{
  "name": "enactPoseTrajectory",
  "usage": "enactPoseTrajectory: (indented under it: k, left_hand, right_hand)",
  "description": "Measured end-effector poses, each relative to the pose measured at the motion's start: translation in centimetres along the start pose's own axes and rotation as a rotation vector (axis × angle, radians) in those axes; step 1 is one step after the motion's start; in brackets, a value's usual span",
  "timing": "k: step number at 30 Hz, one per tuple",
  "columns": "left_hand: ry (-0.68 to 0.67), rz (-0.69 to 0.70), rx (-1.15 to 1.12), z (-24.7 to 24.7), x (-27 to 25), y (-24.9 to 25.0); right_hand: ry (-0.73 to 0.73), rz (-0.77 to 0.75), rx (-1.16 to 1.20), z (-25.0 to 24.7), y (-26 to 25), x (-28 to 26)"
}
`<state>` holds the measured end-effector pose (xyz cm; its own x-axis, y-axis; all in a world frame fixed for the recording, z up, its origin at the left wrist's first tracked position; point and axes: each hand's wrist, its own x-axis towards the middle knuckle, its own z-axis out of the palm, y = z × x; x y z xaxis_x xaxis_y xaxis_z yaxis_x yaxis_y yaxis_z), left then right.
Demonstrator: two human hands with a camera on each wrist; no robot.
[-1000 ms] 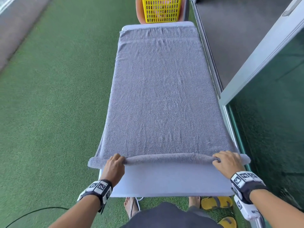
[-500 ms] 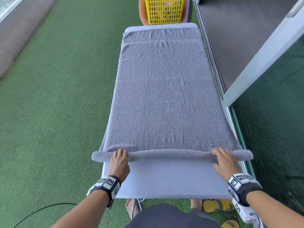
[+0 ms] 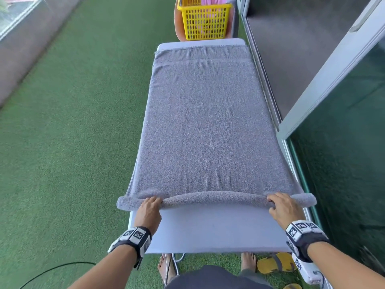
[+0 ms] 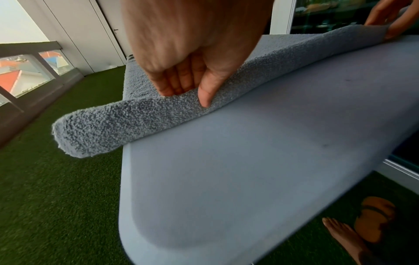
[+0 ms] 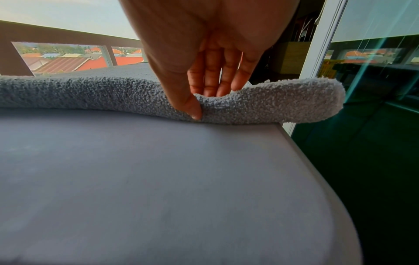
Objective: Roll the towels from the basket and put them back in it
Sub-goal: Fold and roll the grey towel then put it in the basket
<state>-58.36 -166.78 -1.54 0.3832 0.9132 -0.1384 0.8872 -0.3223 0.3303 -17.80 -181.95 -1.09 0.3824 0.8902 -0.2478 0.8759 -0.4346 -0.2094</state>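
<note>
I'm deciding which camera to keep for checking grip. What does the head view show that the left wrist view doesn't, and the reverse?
Only the head view shows the yellow basket beyond the table's far end with something pink inside, the whole flat stretch of the grey towel, and both wristbands. Only the left wrist view shows the left hand from beneath: thumb on the near side of the roll, fingers over the top. Both show the thin rolled edge on the grey table, its end overhanging the left side, and the right hand at the other end.
</note>
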Motion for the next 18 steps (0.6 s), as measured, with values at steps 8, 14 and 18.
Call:
enactPoseTrajectory:
  k: [8, 14, 18]
  left_hand:
    - [0.052, 0.046, -0.007, 1.6, -4.8, -0.3]
    - [0.028, 0.043, -0.007, 1.8, -6.3, -0.4]
    - [0.014, 0.069, 0.000, 1.9, -7.9, -0.4]
  right_hand:
    - [0.014, -0.046, -0.040, 2.1, 1.3, -4.1]
    - [0.035, -0.041, -0.069, 1.5, 0.3, -4.9]
    - [0.053, -0.048, -0.080, 2.2, 0.9, -7.0]
